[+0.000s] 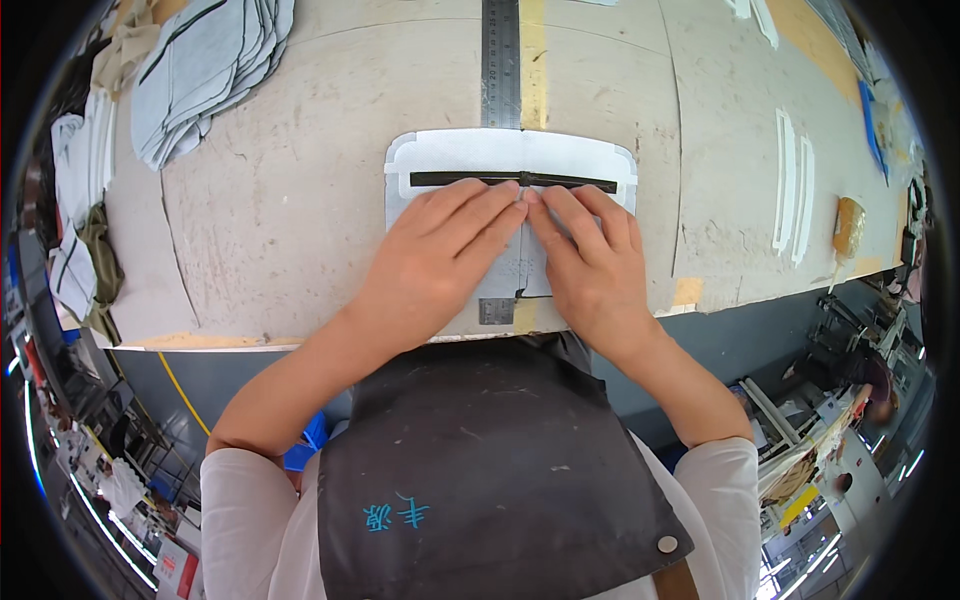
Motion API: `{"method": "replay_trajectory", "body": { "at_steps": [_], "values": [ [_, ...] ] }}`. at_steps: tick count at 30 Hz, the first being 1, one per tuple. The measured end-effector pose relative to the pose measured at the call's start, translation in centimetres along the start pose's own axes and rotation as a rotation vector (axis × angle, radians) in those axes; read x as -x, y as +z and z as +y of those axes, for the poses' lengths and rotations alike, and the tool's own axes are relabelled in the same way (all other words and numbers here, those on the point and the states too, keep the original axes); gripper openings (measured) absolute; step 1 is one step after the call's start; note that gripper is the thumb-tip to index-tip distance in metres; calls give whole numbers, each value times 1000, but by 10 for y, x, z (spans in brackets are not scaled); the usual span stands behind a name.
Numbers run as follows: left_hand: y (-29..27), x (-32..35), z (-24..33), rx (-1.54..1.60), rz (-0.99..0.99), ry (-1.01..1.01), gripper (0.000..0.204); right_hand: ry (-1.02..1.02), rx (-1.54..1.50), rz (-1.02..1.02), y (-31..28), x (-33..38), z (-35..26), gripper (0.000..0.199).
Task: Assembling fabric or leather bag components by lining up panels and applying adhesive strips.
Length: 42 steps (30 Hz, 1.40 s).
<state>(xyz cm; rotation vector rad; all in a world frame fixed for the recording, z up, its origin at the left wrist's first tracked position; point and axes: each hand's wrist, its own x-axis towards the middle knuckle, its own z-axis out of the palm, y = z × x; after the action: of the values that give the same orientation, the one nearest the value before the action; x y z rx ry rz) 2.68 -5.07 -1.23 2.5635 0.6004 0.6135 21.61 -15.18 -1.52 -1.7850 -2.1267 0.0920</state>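
On the counter (280, 230), at the upper middle of the frame, lies a pale grey fabric panel (460, 150) with a narrow black strip (440, 179) across it. I see the left hand (425, 255) and right hand (600, 270) laid over it, fingertips nearly meeting by the strip's middle; whether either grip pinches the cloth or merely presses, I can't tell. A steel ruler (500, 70) shows above the panel; stacked grey fabric pieces (215, 70) lie upper left.
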Motion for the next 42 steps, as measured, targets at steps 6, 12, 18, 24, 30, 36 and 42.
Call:
{"method": "replay_trajectory", "body": {
  "at_steps": [6,12,18,24,30,36,42],
  "values": [
    [-15,26,-9,-181,-58,30,33,22,-92,-55,-26,25,32,48],
    [-33,28,-13,-154,-25,-121,30,103,-222,-65,-37,26,39,41],
    [-37,-10,-23,90,138,-297,25,238,-449,125,-46,-7,61,28],
    [3,-54,-17,92,84,-111,30,243,-665,42,-27,-60,72,17],
    [13,-63,-22,101,31,-58,26,259,-704,-180,-21,-89,87,9],
    [13,-69,-23,166,45,-89,19,211,-730,-484,-32,-120,97,6],
    [6,-74,-25,141,-5,-45,16,163,-535,-669,-35,-131,85,7]
  ]
}}
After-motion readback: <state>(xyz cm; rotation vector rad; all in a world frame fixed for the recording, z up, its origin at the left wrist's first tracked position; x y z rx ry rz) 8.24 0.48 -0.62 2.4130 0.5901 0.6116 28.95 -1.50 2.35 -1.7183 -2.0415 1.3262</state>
